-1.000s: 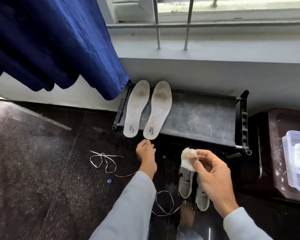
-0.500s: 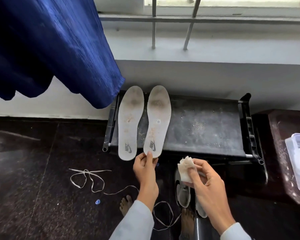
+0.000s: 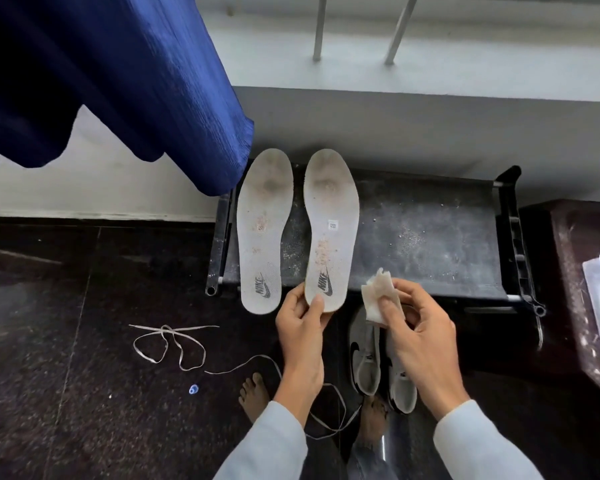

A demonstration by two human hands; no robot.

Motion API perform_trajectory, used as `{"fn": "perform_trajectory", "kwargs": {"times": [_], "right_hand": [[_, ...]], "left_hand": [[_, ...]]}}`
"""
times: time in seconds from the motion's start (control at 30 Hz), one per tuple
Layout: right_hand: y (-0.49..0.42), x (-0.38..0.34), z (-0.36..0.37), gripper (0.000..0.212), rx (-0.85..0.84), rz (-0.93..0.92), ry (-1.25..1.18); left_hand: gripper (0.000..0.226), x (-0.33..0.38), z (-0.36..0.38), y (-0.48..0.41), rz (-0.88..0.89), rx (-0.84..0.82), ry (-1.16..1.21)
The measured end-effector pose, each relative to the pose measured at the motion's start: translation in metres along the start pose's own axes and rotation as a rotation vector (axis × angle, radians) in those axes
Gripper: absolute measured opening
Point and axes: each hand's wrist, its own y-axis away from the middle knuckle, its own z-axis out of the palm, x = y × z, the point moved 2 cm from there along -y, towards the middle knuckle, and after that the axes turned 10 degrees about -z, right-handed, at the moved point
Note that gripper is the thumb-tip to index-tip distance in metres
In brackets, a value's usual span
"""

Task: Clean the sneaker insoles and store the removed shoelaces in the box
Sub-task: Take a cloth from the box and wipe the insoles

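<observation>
A dusty black bench (image 3: 426,237) carries two soiled insoles (image 3: 262,230) side by side at its left end. On the dark floor (image 3: 49,375) lie loose shoelaces (image 3: 168,344), a pair of sneakers (image 3: 368,362), and a small blue bit (image 3: 193,389), possibly a cap.

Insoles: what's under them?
Both insoles lie on the dusty black rack, heels overhanging the front edge. Left hand pinches the right one's heel. The rack surface beneath them is covered, unseen.
</observation>
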Motion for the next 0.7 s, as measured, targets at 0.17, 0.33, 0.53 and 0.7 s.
{"fn": "perform_trajectory", "kwargs": {"times": [0.17, 0.33, 0.53, 0.7], "right_hand": [[-0.013, 0.002, 0.008, 0.014, -0.010, -0.013, -0.012], [-0.017, 0.010, 0.010, 0.014, -0.004, -0.007, 0.029], [-0.007, 0.021, 0.005, 0.017, 0.000, 0.008, 0.053], [-0.001, 0.030, 0.002, 0.017, -0.005, 0.021, 0.060]], "left_hand": [[0.028, 0.003, -0.004, 0.004, -0.067, -0.043, 0.003], [0.029, -0.003, -0.008, 0.009, -0.105, -0.104, -0.060], [0.026, -0.022, -0.018, 0.023, -0.153, -0.146, -0.162], [0.028, -0.028, -0.020, 0.024, -0.166, -0.141, -0.244]]}}
